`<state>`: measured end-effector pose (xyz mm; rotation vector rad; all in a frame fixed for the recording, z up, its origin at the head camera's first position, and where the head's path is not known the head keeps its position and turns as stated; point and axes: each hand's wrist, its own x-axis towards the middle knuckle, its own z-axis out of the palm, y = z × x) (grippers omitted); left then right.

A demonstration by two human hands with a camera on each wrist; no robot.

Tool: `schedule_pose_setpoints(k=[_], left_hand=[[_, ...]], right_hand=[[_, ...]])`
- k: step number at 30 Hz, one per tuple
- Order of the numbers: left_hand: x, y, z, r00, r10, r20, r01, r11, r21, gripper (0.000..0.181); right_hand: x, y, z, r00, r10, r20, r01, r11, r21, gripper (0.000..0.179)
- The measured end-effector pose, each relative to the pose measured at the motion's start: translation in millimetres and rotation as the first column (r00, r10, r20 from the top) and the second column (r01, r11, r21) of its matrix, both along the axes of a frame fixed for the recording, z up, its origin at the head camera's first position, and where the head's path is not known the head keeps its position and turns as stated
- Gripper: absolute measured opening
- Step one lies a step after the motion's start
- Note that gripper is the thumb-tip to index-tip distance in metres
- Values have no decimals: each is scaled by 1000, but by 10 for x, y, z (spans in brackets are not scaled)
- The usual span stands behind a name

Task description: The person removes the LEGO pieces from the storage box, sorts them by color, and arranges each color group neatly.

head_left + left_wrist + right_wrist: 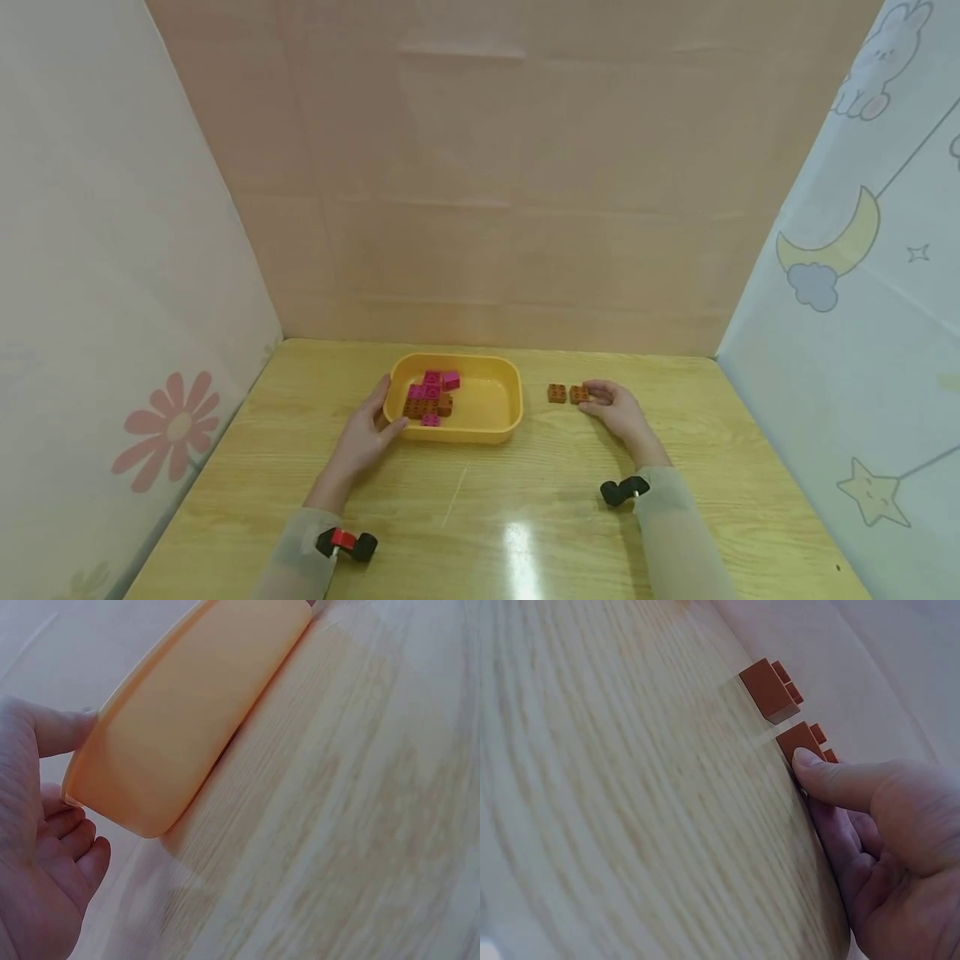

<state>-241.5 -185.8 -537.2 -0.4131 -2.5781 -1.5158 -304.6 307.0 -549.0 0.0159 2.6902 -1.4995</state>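
Observation:
My left hand [363, 435] grips the left end of a yellow plastic tray [483, 435], thumb over the rim and fingers outside below it, as the left wrist view shows. Pink building blocks [451, 381] and brown building blocks [446, 405] lie together in the tray's left half. To the right of the tray, two brown blocks sit studs up on the table. My right hand [617, 414] pinches the right-hand brown block [799, 742] between thumb and fingers, partly covering it. The other brown block [769, 690] stands a small gap to its left in the head view, untouched.
The wooden table [480, 500] runs back to a plain peach-coloured wall [487, 208]. Patterned side panels stand at left [112, 250] and right [862, 358]. Each wrist wears a small black device.

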Motion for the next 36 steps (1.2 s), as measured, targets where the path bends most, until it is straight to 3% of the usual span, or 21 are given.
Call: schedule_pose_setpoints(k=[10, 21, 36], left_hand=[[-8, 14, -6, 1000, -3, -1, 3, 1000, -7, 86], [-34, 19, -5, 1000, -11, 0, 11, 1000, 14, 85], [5, -4, -19, 999, 0, 44, 0, 1000, 5, 85]], right_hand=[[25, -18, 33, 1000, -10, 10, 10, 1000, -8, 52], [17, -71, 58, 1000, -27, -1, 27, 998, 50, 53], [58, -127, 61, 999, -44, 23, 44, 999, 8, 53]])
